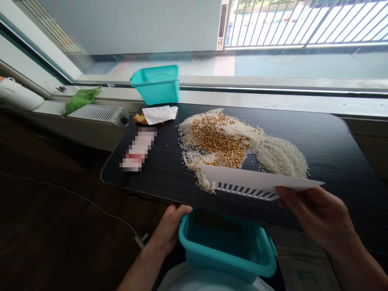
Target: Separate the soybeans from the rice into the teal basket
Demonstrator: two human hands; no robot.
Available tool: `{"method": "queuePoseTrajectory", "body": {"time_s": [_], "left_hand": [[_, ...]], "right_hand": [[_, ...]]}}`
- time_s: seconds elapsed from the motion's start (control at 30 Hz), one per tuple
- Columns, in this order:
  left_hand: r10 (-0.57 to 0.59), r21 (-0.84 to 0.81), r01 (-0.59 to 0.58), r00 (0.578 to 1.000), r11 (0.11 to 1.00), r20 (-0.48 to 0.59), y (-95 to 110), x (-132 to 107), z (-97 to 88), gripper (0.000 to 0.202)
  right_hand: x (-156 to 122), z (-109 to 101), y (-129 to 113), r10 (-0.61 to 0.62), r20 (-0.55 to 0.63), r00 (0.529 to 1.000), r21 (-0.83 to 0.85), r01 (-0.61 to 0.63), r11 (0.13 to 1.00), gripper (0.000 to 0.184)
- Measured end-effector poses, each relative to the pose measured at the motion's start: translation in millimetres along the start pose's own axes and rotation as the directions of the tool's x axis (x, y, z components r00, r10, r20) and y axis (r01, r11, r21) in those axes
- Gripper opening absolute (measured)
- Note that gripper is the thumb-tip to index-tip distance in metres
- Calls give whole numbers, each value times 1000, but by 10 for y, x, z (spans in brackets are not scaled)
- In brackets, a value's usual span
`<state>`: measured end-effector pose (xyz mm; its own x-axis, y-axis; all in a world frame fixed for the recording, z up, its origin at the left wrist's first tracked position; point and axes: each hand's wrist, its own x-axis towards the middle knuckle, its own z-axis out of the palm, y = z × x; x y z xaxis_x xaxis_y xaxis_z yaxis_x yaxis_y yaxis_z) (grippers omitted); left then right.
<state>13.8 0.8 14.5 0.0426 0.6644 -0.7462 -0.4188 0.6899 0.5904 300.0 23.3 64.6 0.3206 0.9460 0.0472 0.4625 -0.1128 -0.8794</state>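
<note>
My right hand (318,214) pinches the right end of a white plastic panel (242,178) with a row of slots along its lower edge. The panel stands tilted at the near side of a heap of yellow beans (218,137) mixed with white rice (281,155). My left hand (171,226) grips the left rim of a turquoise bin (226,252), thumb up near the table's front edge. This bin sits below that edge, close against my body. Some beans or grains (216,222) lie in its shadowed bottom.
Another turquoise bin (157,85) stands behind the black table (327,141) by the window. A white paper (159,114) over something orange and a blurred pinkish packet (139,149) lie at the table's left. At far left, a green cloth (81,100) rests on the radiator (95,112).
</note>
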Motion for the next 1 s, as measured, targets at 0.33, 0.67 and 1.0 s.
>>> {"method": "queuePoseTrajectory", "body": {"time_s": [0.33, 0.67, 1.0], "left_hand": [[-8, 3, 8, 1000, 1000, 0, 8, -8, 5, 36], [10, 11, -10, 1000, 1000, -28, 13, -2, 19, 30], [13, 35, -13, 1000, 999, -9, 18, -2, 26, 25]], "right_hand": [[6, -3, -32, 4, 11, 1000, 31, -5, 1000, 36], [-40, -110, 1, 6, -4, 1000, -40, -6, 999, 43], [-99, -95, -98, 128, -17, 992, 72, -127, 989, 41]]}}
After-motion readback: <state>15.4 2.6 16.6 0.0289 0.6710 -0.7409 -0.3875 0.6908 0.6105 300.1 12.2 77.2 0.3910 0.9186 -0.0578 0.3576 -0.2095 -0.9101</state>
